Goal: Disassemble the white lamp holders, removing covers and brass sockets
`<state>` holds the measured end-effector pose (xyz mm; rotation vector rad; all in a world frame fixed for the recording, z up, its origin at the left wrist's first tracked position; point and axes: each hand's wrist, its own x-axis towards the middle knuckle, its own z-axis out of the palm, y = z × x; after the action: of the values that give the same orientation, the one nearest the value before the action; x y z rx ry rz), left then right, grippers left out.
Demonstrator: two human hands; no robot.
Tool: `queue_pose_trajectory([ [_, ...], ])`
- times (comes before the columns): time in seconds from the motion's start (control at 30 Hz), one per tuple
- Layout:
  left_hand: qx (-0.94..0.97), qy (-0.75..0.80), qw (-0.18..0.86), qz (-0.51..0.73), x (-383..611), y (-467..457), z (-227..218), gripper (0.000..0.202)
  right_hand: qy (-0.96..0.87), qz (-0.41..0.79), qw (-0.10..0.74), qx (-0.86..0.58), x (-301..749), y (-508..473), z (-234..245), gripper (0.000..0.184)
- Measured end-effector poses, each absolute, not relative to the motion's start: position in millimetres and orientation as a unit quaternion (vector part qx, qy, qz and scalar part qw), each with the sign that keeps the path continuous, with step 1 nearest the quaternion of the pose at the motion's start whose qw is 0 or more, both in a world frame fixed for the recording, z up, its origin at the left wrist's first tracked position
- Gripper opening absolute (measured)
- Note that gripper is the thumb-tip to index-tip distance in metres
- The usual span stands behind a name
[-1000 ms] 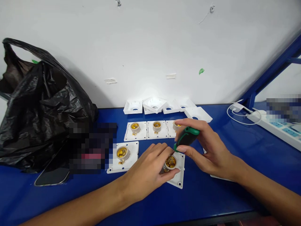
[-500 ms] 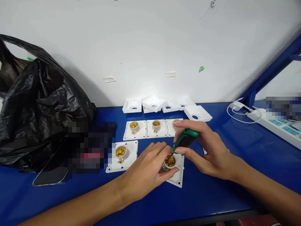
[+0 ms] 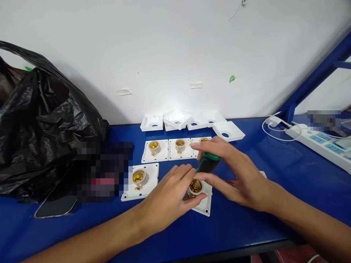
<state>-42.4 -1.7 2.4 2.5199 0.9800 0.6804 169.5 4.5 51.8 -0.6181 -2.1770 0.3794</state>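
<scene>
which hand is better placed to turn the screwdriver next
Right, most likely: the right hand holds the green-and-black screwdriver by its handle, while the left hand grips the brass-lined lamp holder.

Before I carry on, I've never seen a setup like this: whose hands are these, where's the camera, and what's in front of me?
No machine here: these are a person's bare hands, seen from a head-worn camera looking forward and down. The left hand holds a round socket on a white plate. The right hand grips a green-and-black handle; its tip is hidden. On the blue table lie more socketed plates and white covers, plus a black bag and power strip.
</scene>
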Motion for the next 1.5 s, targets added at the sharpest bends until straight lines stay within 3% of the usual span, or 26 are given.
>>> queue_pose_trajectory([
  [0.2, 0.888, 0.337, 0.205, 0.237, -42, 0, 4, 0.016, -0.859, 0.231, 0.392, -0.235, 170, 2, 54, 0.068],
  [0.27, 0.886, 0.331, 0.212, 0.243, -43, 0, 4, 0.022, -0.836, 0.289, 0.413, -0.216, 171, 4, 52, 0.069],
  [0.37, 0.888, 0.334, 0.204, 0.241, -44, 0, 2, 0.03, -0.797, 0.341, 0.452, -0.211, 171, 8, 46, 0.058],
  [0.57, 0.886, 0.336, 0.212, 0.24, -45, 0, -2, 0.022, -0.792, 0.265, 0.507, -0.213, 163, 6, 49, 0.051],
  [0.73, 0.872, 0.336, 0.263, 0.242, -45, 1, 1, 0.031, -0.798, 0.389, 0.432, -0.159, 162, 2, 60, 0.046],
  [0.8, 0.87, 0.342, 0.267, 0.235, -45, 0, 3, 0.028, -0.778, 0.412, 0.443, -0.171, 162, 3, 59, 0.042],
  [0.9, 0.872, 0.345, 0.253, 0.239, -45, -1, 3, 0.028, -0.75, 0.387, 0.496, -0.202, 164, 5, 56, 0.039],
  [1.03, 0.877, 0.331, 0.246, 0.248, -45, 0, 1, 0.038, -0.757, 0.416, 0.464, -0.193, 165, 7, 55, 0.038],
  [1.17, 0.874, 0.345, 0.246, 0.237, -45, 0, 0, 0.027, -0.743, 0.412, 0.489, -0.199, 165, 6, 57, 0.036],
  [1.3, 0.878, 0.336, 0.247, 0.237, -45, 1, 1, 0.035, -0.765, 0.423, 0.452, -0.179, 166, 6, 63, 0.03],
  [1.5, 0.877, 0.343, 0.251, 0.224, -44, 2, 1, 0.023, -0.755, 0.401, 0.481, -0.192, 156, 9, 70, 0.023],
])
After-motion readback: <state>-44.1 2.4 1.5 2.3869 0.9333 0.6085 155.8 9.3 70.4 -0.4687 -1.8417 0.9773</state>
